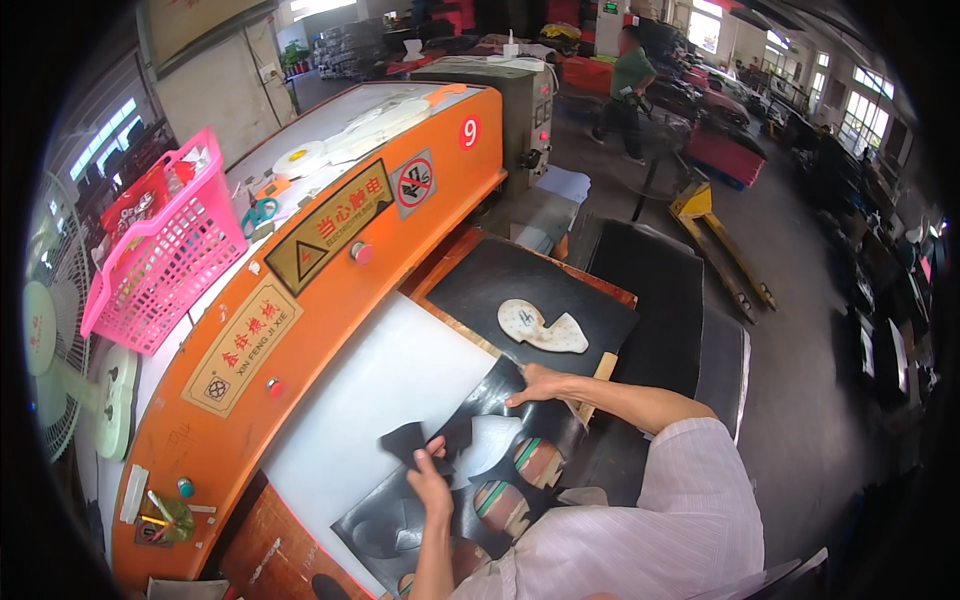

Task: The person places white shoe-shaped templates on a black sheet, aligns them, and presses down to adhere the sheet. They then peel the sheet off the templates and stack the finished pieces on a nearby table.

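L hand [430,482]: fingers clamped on blk piece [403,440], left of R hand [540,384]; latter touches blk sheet [488,396], grip unclear.

Daylight glare from windows [866,118]; dim floor [800,400]; black piece [403,440] in left hand [430,485] blurred; fisheye-bowed edges.

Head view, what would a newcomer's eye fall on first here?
Probably the big orange machine, whose curved front sweeps across the left and centre. Next, perhaps, the bright pink basket on top of it at the far left. Lower centre, the left hand holds a black piece over a white surface.
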`<state>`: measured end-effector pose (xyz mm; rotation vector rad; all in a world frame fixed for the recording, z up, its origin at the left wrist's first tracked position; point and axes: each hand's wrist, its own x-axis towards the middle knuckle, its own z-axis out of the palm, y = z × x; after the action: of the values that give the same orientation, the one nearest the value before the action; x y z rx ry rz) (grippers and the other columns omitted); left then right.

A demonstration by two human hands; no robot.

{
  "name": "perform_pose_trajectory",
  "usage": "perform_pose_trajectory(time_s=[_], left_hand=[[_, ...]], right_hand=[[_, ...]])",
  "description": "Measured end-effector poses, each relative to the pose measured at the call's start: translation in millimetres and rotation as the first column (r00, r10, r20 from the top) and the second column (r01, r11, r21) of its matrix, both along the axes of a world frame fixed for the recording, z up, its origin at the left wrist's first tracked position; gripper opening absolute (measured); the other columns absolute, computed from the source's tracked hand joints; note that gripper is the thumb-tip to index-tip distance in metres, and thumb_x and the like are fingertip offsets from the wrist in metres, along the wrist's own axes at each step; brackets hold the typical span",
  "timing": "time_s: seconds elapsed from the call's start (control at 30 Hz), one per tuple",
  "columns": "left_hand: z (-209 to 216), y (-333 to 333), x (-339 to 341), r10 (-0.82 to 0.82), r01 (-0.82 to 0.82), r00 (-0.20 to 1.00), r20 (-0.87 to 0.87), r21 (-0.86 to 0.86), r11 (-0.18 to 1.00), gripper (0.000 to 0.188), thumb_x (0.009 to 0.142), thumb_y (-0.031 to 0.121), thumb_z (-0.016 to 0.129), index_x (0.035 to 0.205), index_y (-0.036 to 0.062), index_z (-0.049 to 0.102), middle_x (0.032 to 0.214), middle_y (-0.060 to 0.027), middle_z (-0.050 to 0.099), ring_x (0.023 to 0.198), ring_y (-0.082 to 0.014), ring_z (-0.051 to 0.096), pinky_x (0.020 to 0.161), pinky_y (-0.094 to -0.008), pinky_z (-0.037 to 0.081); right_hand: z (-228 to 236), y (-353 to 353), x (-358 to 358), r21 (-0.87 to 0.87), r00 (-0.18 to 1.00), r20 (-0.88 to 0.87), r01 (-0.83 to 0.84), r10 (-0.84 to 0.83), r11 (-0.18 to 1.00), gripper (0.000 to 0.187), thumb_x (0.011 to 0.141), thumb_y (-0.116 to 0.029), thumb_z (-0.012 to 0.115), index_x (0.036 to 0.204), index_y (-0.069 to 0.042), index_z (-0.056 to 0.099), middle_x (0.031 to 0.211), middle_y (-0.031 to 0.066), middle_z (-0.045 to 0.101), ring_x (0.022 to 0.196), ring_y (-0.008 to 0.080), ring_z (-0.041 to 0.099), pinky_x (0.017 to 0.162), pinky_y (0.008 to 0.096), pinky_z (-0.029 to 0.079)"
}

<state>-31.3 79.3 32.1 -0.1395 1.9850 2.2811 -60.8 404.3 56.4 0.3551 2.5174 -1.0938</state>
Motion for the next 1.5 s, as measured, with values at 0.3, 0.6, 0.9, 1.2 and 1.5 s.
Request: perform_pose_trajectory(time_s=[0.3,0.6,0.9,1.2,1.5], left_hand=[[88.4,-200.1,-10.8,0.594,-0.635,0.771,-0.23,-0.199,0.747,0.033,0.109,0.028,0.058,0.084,0.0073,0.063,0.079,-0.0012,0.061,0.074,-0.0117,0.059,0.071,-0.0279,0.047],[31.7,-162.0,78.8,-0.369,-0.131,0.892,-0.262,-0.93,0.343,0.081,0.064,-0.004,0.064,0.144,0.001,0.055,0.109,-0.0173,0.057,0.105,-0.0379,0.053,0.1,-0.0489,0.042],[-9.4,-154.1,89.9,-0.477,-0.011,0.847,-0.235,-0.905,0.426,0.08,0.068,0.007,0.075,0.144,0.0015,0.053,0.113,-0.0211,0.055,0.107,-0.0428,0.051,0.1,-0.0534,0.041],[-13.7,-149.9,90.5,-0.504,-0.049,0.8,-0.326,-0.872,0.486,0.088,0.072,0.048,0.087,0.14,-0.0003,0.057,0.11,-0.0178,0.056,0.103,-0.0373,0.051,0.094,-0.0512,0.04],[3.7,-150.3,97.4,-0.647,-0.02,0.696,-0.31,-0.91,0.414,0.074,0.078,0.033,0.083,0.14,0.0006,0.058,0.113,-0.0165,0.059,0.11,-0.0378,0.053,0.098,-0.0531,0.041]], right_hand=[[3.6,-17.2,22.9,0.434,0.996,-0.057,0.09,-0.072,0.896,0.079,0.07,-0.058,0.089,0.112,0.007,0.072,0.102,0.0272,0.074,0.1,0.0431,0.073,0.087,0.0509,0.058],[9.8,-137.7,55.7,0.125,0.705,-0.631,-0.319,0.323,0.939,0.027,0.083,-0.014,0.079,0.104,0.0,0.069,0.103,0.0175,0.068,0.095,0.0366,0.066,0.086,0.0464,0.054],[-14.6,-211.0,36.6,-0.047,0.816,0.081,-0.571,0.573,0.82,0.044,0.08,-0.043,0.081,0.092,-0.001,0.072,0.086,0.0182,0.074,0.084,0.0357,0.073,0.076,0.0466,0.057],[-45.1,-225.9,45.2,-0.43,0.861,0.222,-0.334,0.457,0.839,0.033,0.081,-0.022,0.083,0.088,0.006,0.066,0.081,0.0103,0.063,0.076,0.0204,0.059,0.065,0.0407,0.048],[-38.5,-225.8,55.9,-0.646,0.914,0.288,-0.033,0.284,0.762,0.03,0.085,-0.022,0.084,0.079,-0.006,0.059,0.08,-0.0022,0.048,0.075,0.0118,0.047,0.065,0.0346,0.04]])
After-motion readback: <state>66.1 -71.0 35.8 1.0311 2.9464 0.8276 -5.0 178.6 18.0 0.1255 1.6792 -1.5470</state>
